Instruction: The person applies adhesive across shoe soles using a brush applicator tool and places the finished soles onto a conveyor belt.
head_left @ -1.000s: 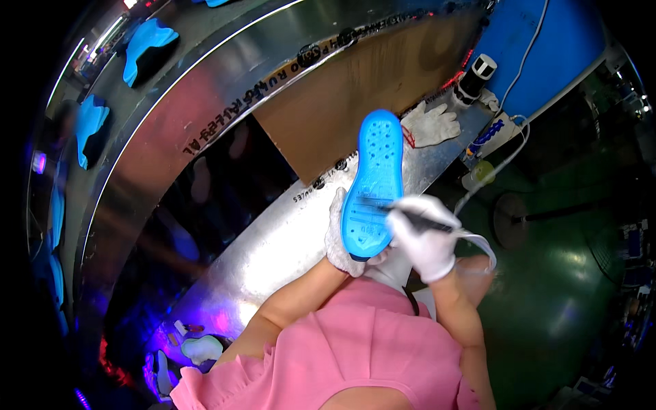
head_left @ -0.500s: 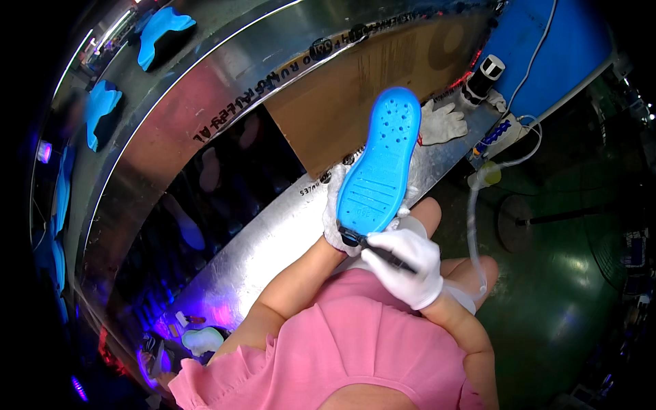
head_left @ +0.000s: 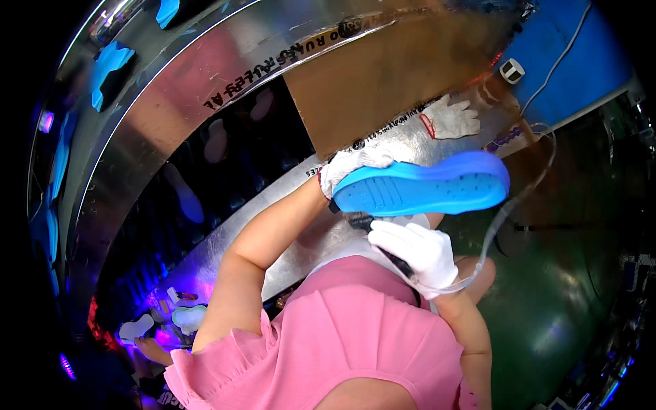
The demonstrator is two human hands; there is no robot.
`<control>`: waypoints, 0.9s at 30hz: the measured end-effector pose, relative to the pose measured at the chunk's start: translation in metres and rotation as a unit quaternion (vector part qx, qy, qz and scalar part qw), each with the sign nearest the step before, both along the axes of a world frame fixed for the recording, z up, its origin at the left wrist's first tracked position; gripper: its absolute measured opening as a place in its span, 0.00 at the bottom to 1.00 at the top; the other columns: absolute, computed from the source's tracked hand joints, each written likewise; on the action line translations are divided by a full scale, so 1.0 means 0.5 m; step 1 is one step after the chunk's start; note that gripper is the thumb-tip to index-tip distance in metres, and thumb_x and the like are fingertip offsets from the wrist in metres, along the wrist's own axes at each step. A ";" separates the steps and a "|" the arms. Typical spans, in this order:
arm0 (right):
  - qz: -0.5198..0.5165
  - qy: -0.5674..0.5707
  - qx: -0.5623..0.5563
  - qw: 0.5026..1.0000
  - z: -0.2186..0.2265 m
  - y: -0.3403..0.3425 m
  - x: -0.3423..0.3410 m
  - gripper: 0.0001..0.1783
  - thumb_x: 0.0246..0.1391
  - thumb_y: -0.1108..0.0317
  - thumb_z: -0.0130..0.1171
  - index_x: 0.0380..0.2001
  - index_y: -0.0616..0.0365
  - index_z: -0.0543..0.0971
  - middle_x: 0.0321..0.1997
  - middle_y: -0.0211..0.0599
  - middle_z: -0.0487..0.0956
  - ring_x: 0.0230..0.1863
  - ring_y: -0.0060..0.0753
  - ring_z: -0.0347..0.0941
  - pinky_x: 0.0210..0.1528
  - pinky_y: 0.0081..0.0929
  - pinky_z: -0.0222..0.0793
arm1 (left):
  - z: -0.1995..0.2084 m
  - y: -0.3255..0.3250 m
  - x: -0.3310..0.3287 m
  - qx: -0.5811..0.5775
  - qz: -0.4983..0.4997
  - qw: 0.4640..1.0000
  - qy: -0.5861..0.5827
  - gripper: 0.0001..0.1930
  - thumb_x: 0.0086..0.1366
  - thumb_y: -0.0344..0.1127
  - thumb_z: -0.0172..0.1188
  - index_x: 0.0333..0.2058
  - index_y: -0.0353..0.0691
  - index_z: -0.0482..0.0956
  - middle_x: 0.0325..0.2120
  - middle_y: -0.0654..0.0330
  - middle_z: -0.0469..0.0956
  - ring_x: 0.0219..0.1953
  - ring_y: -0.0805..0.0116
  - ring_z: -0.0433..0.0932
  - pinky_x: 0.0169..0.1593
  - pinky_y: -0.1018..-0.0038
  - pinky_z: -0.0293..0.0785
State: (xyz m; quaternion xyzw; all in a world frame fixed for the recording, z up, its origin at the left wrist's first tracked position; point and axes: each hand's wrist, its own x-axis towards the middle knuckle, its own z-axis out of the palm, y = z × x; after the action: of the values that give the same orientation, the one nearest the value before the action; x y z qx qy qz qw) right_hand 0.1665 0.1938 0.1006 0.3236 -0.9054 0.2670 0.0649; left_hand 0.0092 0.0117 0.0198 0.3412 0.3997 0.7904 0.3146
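My left hand (head_left: pixel 350 165), in a white glove, grips the heel end of a blue shoe sole (head_left: pixel 424 188) and holds it level above the metal bench (head_left: pixel 273 212), its toe pointing right. Just below the sole, my gloved right hand (head_left: pixel 417 251) holds a dark pen-like tool (head_left: pixel 379 242) whose tip touches the sole's lower edge near the heel. A thin clear hose (head_left: pixel 509 205) runs from that tool up and to the right.
A spare white glove (head_left: pixel 451 117) lies on the bench by a brown board (head_left: pixel 383 75). Several blue soles (head_left: pixel 109 65) sit on the curved conveyor at the far left. A white box (head_left: pixel 512 70) is mounted on a blue panel.
The sole has turned from pointing up and away to lying sideways with its toe to the right. My right hand with the tool has stayed under its heel edge.
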 end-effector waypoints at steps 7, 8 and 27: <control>-0.016 0.003 -0.052 0.999 0.006 0.022 -0.004 0.11 0.44 0.72 0.66 0.35 0.54 0.83 0.40 0.36 0.83 0.31 0.36 0.78 0.34 0.27 0.75 | -0.033 -0.013 -0.008 -0.173 0.035 0.984 0.001 0.19 0.62 0.40 0.61 0.49 0.36 0.78 0.49 0.53 0.77 0.52 0.63 0.75 0.56 0.67 0.72; -0.015 0.001 0.008 1.000 0.012 0.021 0.007 0.12 0.42 0.72 0.66 0.35 0.53 0.83 0.40 0.36 0.83 0.30 0.37 0.78 0.33 0.27 0.75 | -0.028 -0.014 -0.006 -0.282 -0.009 0.936 -0.210 0.20 0.60 0.41 0.65 0.47 0.36 0.80 0.46 0.53 0.79 0.50 0.66 0.77 0.55 0.68 0.73; -0.075 0.113 -0.012 0.991 0.042 0.076 -0.007 0.15 0.37 0.75 0.66 0.35 0.54 0.83 0.41 0.40 0.83 0.20 0.33 0.70 0.24 0.24 0.70 | 0.098 -0.043 0.001 -0.269 0.052 0.962 -0.018 0.18 0.66 0.42 0.55 0.52 0.44 0.78 0.55 0.57 0.72 0.59 0.65 0.69 0.64 0.70 0.62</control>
State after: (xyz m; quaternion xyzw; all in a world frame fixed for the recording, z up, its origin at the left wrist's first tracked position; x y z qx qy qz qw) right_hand 0.1631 0.2317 0.1216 0.2825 -0.9106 0.2338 0.1904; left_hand 0.0096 -0.0098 0.0686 0.2089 0.6092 0.6747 0.3606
